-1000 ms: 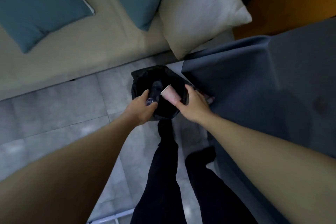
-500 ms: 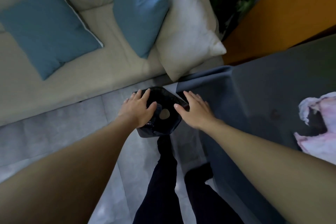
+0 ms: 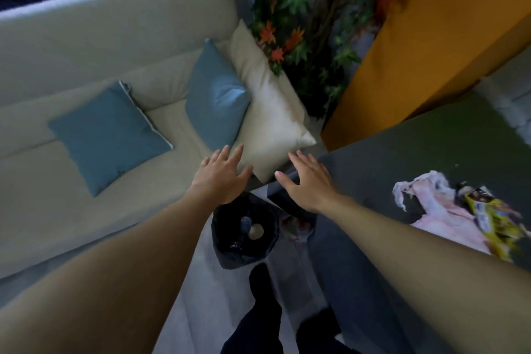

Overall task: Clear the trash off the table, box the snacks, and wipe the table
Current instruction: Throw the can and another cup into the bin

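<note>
Obs. Both hands are raised over the floor gap between the sofa (image 3: 86, 195) and the table (image 3: 431, 138). Left hand (image 3: 222, 174): palm down, fingers spread wide, holding nothing. Right hand (image 3: 309, 181): the same, fingers wide and empty, above the table's near corner. Neither touches anything.

Bin (image 3: 230, 250): black-lined, standing on the floor just beside the table corner, directly below the hands. Judgement: it stands there so that trash can go from the table edge straight down into it. A cup (image 3: 256, 231) lies inside, one round end facing up, so its long axis is roughly vertical. I cannot tell whether that end is the mouth or the base. Other dark items sit beside the cup, too dim to name.

On the table, well apart from the hands: a crumpled pink bag (image 3: 442, 210), flat on the dark cloth, long axis slanting from the far left to the near right. A yellow snack packet (image 3: 488, 221) lies partly over the pink bag's right end, touching it. Its long axis follows a similar but steeper slant, with one end towards the far side and the other towards the near edge.

Judgement: the empty, spread hands suit the interval between one drop and the next pick-up. The pink bag and packet are not yet cleared. No box or wiping cloth is in view.
</note>
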`<state>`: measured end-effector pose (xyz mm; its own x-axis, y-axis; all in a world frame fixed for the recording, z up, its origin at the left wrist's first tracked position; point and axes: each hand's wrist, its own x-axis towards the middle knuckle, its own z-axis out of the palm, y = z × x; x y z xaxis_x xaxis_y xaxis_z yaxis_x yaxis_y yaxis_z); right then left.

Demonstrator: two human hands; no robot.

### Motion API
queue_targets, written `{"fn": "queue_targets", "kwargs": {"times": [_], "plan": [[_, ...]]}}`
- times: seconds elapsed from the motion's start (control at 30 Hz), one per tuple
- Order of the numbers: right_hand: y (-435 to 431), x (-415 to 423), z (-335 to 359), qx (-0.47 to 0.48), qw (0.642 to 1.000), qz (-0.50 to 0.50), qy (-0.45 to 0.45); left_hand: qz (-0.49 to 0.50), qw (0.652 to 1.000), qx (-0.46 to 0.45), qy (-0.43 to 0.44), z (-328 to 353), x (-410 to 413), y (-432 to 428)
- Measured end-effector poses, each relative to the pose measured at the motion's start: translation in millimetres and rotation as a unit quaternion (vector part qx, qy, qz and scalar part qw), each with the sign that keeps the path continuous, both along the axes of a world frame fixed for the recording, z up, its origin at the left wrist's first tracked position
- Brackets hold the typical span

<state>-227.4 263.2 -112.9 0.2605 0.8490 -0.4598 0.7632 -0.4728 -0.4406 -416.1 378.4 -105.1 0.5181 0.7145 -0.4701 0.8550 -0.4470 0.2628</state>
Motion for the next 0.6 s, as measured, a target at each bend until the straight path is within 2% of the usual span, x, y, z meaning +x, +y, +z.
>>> {"fn": "queue_targets", "kwargs": {"times": [0.4, 0.6], "plan": [[-66, 65, 74, 0.055, 0.991, -0.098, -0.066, -0.106, 0.992, 0.052, -0.042, 79, 82, -37], [-130, 102, 87, 0.049, 0.984, -0.163, -0.048, -0.160, 0.985, 0.037, -0.062, 98, 133, -79]]}}
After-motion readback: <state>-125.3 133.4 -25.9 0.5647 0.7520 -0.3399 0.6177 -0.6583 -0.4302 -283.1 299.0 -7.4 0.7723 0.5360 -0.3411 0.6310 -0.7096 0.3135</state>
